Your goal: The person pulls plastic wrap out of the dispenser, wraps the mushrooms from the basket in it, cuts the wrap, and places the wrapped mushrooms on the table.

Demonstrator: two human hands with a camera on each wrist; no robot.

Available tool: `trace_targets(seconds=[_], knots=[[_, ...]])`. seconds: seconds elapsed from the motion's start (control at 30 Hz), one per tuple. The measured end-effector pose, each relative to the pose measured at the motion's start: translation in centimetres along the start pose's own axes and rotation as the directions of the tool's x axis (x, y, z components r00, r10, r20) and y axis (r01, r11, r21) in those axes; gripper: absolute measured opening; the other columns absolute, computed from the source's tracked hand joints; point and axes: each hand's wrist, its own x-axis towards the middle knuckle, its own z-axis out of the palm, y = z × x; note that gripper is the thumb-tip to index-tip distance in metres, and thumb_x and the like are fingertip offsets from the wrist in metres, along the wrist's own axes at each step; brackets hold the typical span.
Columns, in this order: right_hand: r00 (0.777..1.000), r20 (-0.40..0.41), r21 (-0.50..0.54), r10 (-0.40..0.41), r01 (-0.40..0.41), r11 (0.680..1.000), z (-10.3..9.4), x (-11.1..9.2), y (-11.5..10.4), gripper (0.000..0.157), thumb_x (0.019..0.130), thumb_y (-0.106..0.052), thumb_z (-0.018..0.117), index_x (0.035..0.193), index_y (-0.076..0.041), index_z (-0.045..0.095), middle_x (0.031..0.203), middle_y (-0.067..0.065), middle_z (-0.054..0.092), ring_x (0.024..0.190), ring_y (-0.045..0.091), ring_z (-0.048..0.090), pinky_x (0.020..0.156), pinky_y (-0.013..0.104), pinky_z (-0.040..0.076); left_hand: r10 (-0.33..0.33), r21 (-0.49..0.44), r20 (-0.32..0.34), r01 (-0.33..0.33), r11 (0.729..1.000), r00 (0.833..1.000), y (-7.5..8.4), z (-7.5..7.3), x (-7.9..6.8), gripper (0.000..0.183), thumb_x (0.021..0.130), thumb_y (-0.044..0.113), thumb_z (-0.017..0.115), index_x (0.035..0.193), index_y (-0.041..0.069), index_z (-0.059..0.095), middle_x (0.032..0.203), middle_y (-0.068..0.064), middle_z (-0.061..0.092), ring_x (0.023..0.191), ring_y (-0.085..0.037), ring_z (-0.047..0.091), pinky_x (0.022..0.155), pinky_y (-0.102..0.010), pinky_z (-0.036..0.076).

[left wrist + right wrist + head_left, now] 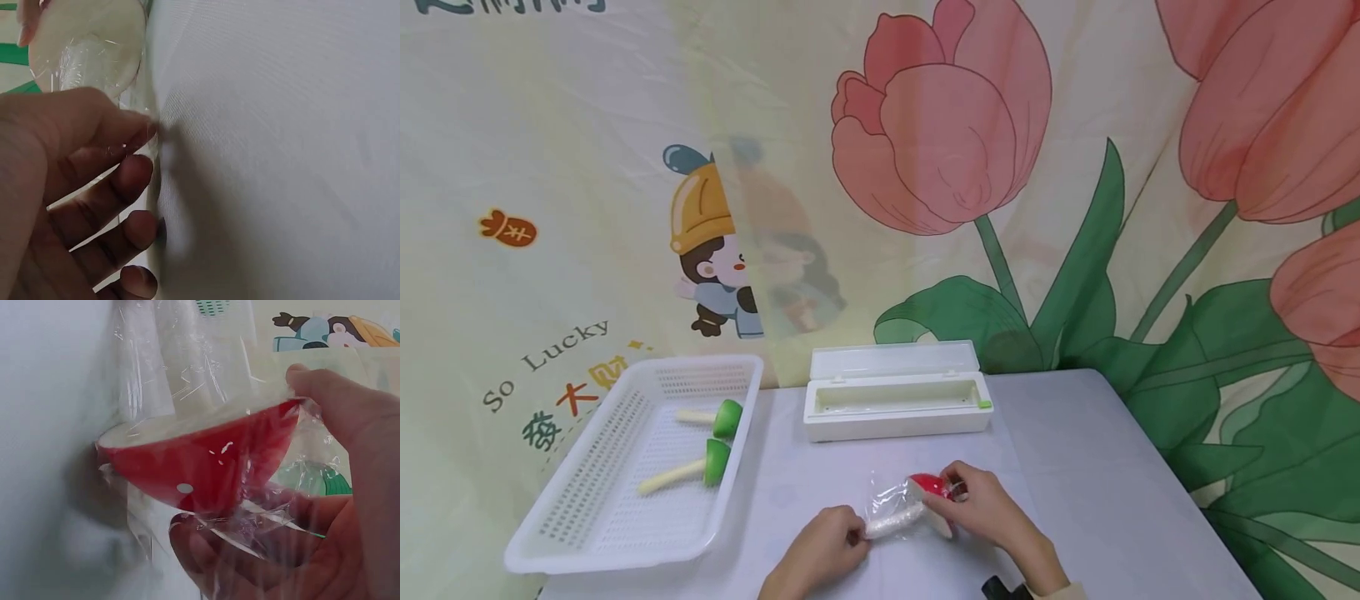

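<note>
A toy mushroom (pixel 931 483) with a red, white-dotted cap and a pale stem lies on its side, wrapped in clear plastic film (pixel 887 493). My right hand (pixel 988 507) holds the mushroom by its cap, thumb at the rim and fingers under the dome; film bunches around the cap in the right wrist view. At the stem end, my left hand (pixel 827 540) pinches the film between thumb and index finger, close to the tablecloth. Its other fingers are loosely curled. The cap's flat pale underside (pixel 94 37) faces the left wrist camera.
A white film dispenser box (pixel 898 423) stands behind the hands, its lid raised. To the left, a white plastic basket (pixel 520 554) holds two green-capped toy mushrooms (pixel 715 462). A tulip-printed curtain (pixel 947 142) hangs behind the table. Near the right wrist is a black object (pixel 996 588).
</note>
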Motion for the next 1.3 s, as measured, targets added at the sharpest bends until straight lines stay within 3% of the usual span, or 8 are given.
trace_targets(seconds=[0.1, 0.2, 0.33, 0.4, 0.67, 0.87, 1.03, 1.3], knots=[[0.999, 0.003, -0.015, -0.033, 0.034, 0.999, 0.1, 0.3, -0.2, 0.051, 0.087, -0.057, 0.075, 0.107, -0.011, 0.068, 0.091, -0.002, 0.068, 0.084, 0.012, 0.061, 0.066, 0.028, 0.054, -0.011, -0.024, 0.015, 0.011, 1.000, 1.000, 0.0, -0.3, -0.4, 0.007, 0.079, 0.020, 0.079, 0.077, 0.016, 0.074, 0.069, 0.016, 0.057, 0.061, 0.003, 0.046, 0.057, -0.021, 0.044], [0.999, 0.004, -0.042, -0.047, 0.047, 0.998, 0.1, 0.5, -0.4, 0.049, 0.089, -0.058, 0.072, 0.102, -0.011, 0.068, 0.086, -0.002, 0.066, 0.079, 0.012, 0.057, 0.062, 0.029, 0.049, -0.021, -0.003, -0.043, 0.021, 1.000, 0.999, 0.1, -0.6, -0.6, 0.022, 0.077, 0.027, 0.083, 0.091, 0.016, 0.072, 0.073, 0.015, 0.056, 0.064, 0.002, 0.046, 0.059, -0.022, 0.043], [0.999, 0.003, -0.059, -0.039, 0.039, 0.997, 0.1, 0.8, -0.6, 0.052, 0.091, -0.059, 0.069, 0.105, -0.009, 0.068, 0.085, 0.000, 0.065, 0.077, 0.014, 0.056, 0.061, 0.031, 0.048, 0.071, 0.072, -0.184, -0.059, 0.996, 0.980, 0.1, -0.4, -0.4, 0.045, 0.074, 0.027, 0.089, 0.112, 0.016, 0.066, 0.089, 0.010, 0.060, 0.076, -0.002, 0.053, 0.067, -0.025, 0.048], [0.999, 0.003, -0.059, -0.033, 0.033, 0.998, 0.0, 0.9, -0.7, 0.055, 0.092, -0.059, 0.068, 0.112, -0.007, 0.067, 0.089, 0.002, 0.068, 0.080, 0.014, 0.059, 0.063, 0.033, 0.052, 0.123, 0.097, -0.210, -0.105, 0.990, 0.970, 0.1, -0.1, 0.0, 0.042, 0.075, 0.022, 0.089, 0.112, 0.016, 0.068, 0.093, 0.008, 0.064, 0.080, -0.003, 0.055, 0.070, -0.025, 0.050], [0.996, -0.067, 0.006, -0.065, 0.066, 0.998, -0.2, 0.3, -0.4, 0.056, 0.094, -0.047, 0.072, 0.133, -0.008, 0.062, 0.124, 0.008, 0.069, 0.104, 0.022, 0.066, 0.082, 0.041, 0.059, 0.103, 0.024, -0.095, -0.101, 0.995, 0.990, 0.1, 0.4, 0.7, 0.018, 0.082, 0.013, 0.083, 0.099, 0.012, 0.078, 0.087, 0.008, 0.071, 0.075, 0.002, 0.054, 0.065, -0.022, 0.048], [0.997, -0.042, 0.034, -0.069, 0.071, 0.997, -1.3, -0.6, 0.9, 0.033, 0.092, -0.034, 0.078, 0.115, -0.012, 0.070, 0.099, -0.002, 0.069, 0.089, 0.014, 0.062, 0.070, 0.025, 0.055, 0.070, 0.014, -0.054, -0.069, 0.997, 0.996, 0.1, 0.0, 0.5, 0.017, 0.085, 0.015, 0.081, 0.101, 0.011, 0.079, 0.085, 0.010, 0.069, 0.073, 0.002, 0.051, 0.064, -0.021, 0.046], [0.992, -0.009, -0.007, -0.129, 0.128, 0.992, -2.0, -0.6, 2.0, 0.005, 0.092, -0.016, 0.077, 0.092, -0.013, 0.073, 0.083, -0.007, 0.069, 0.079, 0.008, 0.061, 0.067, 0.023, 0.052, 0.129, 0.037, -0.033, -0.127, 0.991, 0.991, -0.2, -0.5, 0.2, 0.018, 0.086, 0.014, 0.079, 0.104, 0.012, 0.079, 0.093, 0.008, 0.072, 0.078, 0.000, 0.054, 0.069, -0.022, 0.048], [0.983, -0.096, -0.001, -0.156, 0.157, 0.988, -1.5, 0.5, 3.0, 0.007, 0.093, -0.009, 0.073, 0.087, -0.012, 0.072, 0.081, -0.008, 0.069, 0.079, 0.005, 0.061, 0.069, 0.023, 0.053, 0.156, 0.082, 0.058, -0.161, 0.984, 0.986, -0.5, -1.5, -0.5, 0.018, 0.094, 0.019, 0.073, 0.112, 0.016, 0.077, 0.104, 0.007, 0.069, 0.087, -0.002, 0.052, 0.073, -0.023, 0.046]])
